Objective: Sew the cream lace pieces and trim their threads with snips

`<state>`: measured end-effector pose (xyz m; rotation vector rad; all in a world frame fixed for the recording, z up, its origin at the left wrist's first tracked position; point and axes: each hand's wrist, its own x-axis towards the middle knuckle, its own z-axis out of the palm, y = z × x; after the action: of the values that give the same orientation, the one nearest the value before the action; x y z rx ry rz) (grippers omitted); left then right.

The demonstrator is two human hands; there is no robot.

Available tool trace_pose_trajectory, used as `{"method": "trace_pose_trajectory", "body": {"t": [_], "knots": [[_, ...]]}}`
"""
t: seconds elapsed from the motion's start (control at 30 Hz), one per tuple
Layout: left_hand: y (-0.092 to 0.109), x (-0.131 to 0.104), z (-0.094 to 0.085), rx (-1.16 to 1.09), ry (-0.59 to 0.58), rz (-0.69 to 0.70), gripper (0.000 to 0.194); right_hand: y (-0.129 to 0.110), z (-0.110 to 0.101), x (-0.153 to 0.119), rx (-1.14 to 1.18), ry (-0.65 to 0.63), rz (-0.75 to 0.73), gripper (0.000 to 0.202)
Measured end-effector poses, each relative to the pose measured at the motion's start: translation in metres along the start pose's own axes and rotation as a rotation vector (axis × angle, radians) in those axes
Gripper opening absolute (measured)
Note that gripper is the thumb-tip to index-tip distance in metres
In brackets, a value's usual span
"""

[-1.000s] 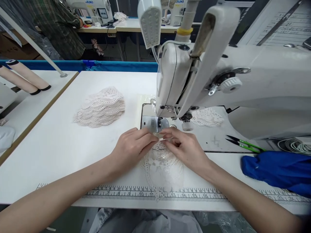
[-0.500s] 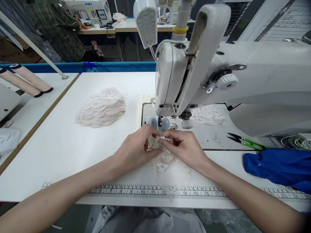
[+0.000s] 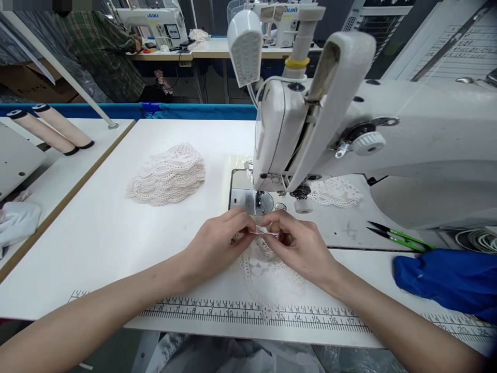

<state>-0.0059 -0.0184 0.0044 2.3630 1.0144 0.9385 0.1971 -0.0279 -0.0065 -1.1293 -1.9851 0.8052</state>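
A piece of cream lace (image 3: 264, 259) hangs from my two hands and spreads over the table toward the printed ruler. My left hand (image 3: 221, 235) pinches the upper edge of the lace between thumb and fingers. Close beside it, my right hand (image 3: 298, 241) grips the same edge, a short stretch of which runs between the fingertips. Both hands are just in front of the presser foot (image 3: 259, 199) and needle plate (image 3: 243, 199) of a white sewing machine (image 3: 295, 124). The fingers hide part of the held edge.
A stack of lace pieces (image 3: 169, 176) lies on the left, and more lace (image 3: 336, 191) lies behind the needle area. Green thread snips (image 3: 402, 238) and a blue cloth (image 3: 446, 280) are at right. Thread cones (image 3: 64, 127) stand far left. Beyond sits another person (image 3: 101, 52).
The lace edge between my fingers has gone from bunched to a straighter, flatter line, and the left fingers have closed on it. The whole view has shifted slightly.
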Motion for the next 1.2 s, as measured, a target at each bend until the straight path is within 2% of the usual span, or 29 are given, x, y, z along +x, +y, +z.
{"method": "trace_pose_trajectory", "body": {"t": [0.1, 0.4, 0.8, 0.93, 1.1, 1.2], "knots": [[-0.0025, -0.0008, 0.0027, 0.067, 0.017, 0.077, 0.010, -0.0007, -0.0002, -0.0001, 0.001, 0.015, -0.027, 0.012], [-0.0034, -0.0020, 0.0014, 0.140, 0.086, 0.144, 0.010, 0.0016, 0.0000, -0.0016, -0.007, 0.014, -0.093, 0.009], [-0.0023, -0.0005, 0.0002, 0.172, 0.073, 0.179, 0.013, -0.0018, -0.0023, 0.0005, -0.033, 0.012, -0.188, 0.009], [-0.0017, 0.0006, -0.0020, 0.178, 0.059, 0.188, 0.010, -0.0030, -0.0027, 0.0010, -0.057, 0.008, -0.199, 0.015], [-0.0054, 0.0017, -0.0048, 0.254, 0.074, 0.288, 0.008, -0.0030, -0.0028, 0.0021, -0.085, 0.068, -0.245, 0.020], [-0.0077, 0.0010, -0.0048, 0.286, 0.065, 0.311, 0.008, -0.0025, -0.0036, 0.0025, -0.151, 0.133, -0.327, 0.019]]}}
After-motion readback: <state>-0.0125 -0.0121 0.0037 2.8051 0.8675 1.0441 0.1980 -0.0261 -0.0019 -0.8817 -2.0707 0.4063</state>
